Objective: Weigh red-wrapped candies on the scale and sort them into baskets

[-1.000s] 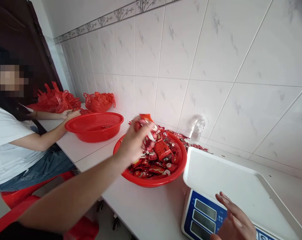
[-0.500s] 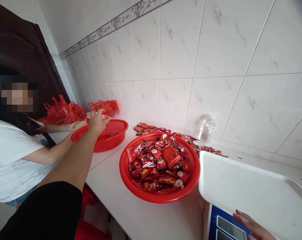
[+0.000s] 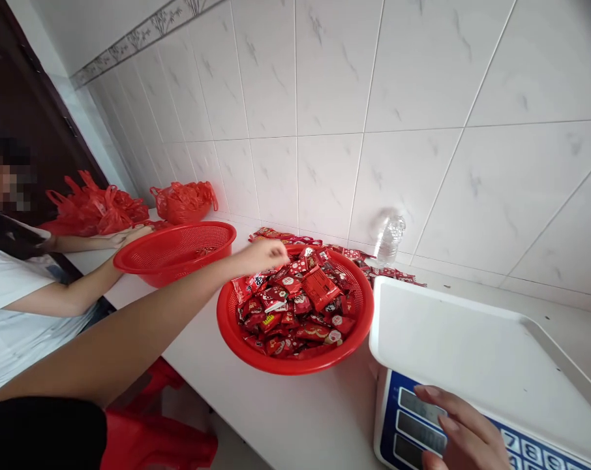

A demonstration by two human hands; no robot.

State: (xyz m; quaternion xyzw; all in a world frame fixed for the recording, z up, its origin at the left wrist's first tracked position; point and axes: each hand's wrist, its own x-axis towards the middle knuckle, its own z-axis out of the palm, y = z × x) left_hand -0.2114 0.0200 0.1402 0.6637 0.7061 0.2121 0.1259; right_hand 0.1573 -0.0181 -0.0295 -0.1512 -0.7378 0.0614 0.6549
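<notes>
My left hand (image 3: pixel 265 254) reaches over the far left rim of a red plastic basket (image 3: pixel 286 365) heaped with red-wrapped candies (image 3: pixel 300 307). Its fingers stretch toward the sweets and hold nothing that I can see. My right hand (image 3: pixel 464 434) lies at the bottom right with its fingers spread flat on the blue keypad (image 3: pixel 408 418) of a weighing scale. The scale's white tray (image 3: pixel 447 339) has nothing on it. A second red basket (image 3: pixel 143 267), nearly bare inside, stands further left.
Another person in a white shirt (image 3: pixel 26 307) sits at the left, both hands by the far basket. Behind it lie tied red plastic bags (image 3: pixel 97 209). A clear water bottle (image 3: pixel 389 240) and loose candies (image 3: pixel 393 274) sit against the tiled wall. Red stools (image 3: pixel 158 444) stand below the counter.
My left hand lifted a handful of candies, carried it left to the far basket, and has come back over the full basket without them. My right hand stayed on the scale's keypad.
</notes>
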